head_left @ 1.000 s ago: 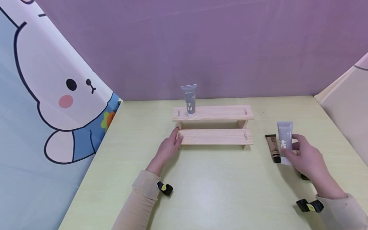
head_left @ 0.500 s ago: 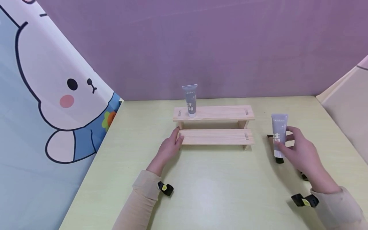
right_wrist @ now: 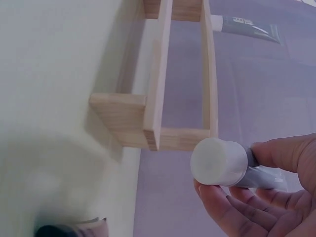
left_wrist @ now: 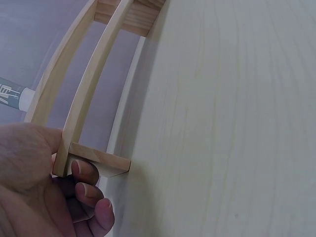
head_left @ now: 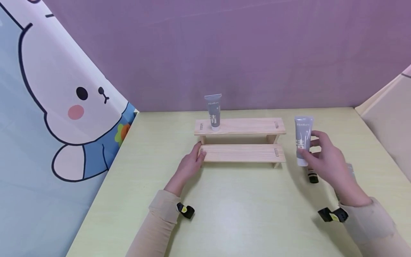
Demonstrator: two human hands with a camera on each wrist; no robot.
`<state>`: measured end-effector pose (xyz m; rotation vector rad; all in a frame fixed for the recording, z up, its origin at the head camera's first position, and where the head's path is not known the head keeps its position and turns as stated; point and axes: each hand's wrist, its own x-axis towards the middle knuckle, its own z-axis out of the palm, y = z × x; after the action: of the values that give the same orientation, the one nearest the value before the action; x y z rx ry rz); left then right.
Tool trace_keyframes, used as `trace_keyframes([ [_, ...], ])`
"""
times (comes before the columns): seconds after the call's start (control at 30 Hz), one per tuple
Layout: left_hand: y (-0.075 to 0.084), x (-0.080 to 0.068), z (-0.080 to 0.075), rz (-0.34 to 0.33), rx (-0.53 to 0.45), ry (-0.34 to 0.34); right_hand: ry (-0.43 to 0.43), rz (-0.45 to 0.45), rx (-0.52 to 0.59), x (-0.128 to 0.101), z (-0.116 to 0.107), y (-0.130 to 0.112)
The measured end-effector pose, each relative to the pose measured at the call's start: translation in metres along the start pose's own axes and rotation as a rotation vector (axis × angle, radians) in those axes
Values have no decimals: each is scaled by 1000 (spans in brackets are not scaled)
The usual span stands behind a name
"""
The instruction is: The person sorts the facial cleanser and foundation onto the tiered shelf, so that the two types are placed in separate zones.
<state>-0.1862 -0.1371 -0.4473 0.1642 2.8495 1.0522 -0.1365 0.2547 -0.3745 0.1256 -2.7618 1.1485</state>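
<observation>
A person's right hand [head_left: 329, 162] pinched a grey tube [head_left: 303, 135] between thumb and fingers, cap down, above the pale table [head_left: 244, 207], just right of a two-tier wooden rack [head_left: 240, 147]. The left hand [head_left: 188, 166] — its grip closed around the left end of the lower shelf [head_left: 240, 154] — held the rack, as I saw from my remote station. A second tube [head_left: 214, 112] stood cap-down near the left end of the upper shelf [head_left: 250, 125]; a black-capped brown tube [head_left: 312, 173] lay partly hidden by the right hand.
</observation>
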Motion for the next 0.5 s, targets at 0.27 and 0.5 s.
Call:
trace_keyframes([
  [0.27,1,-1,-1,-1,4,4,-2,-18,36,14,2,-20],
  [0.5,0,-3,-1,4,-4,10,-7,-74,85,25,8,-35],
])
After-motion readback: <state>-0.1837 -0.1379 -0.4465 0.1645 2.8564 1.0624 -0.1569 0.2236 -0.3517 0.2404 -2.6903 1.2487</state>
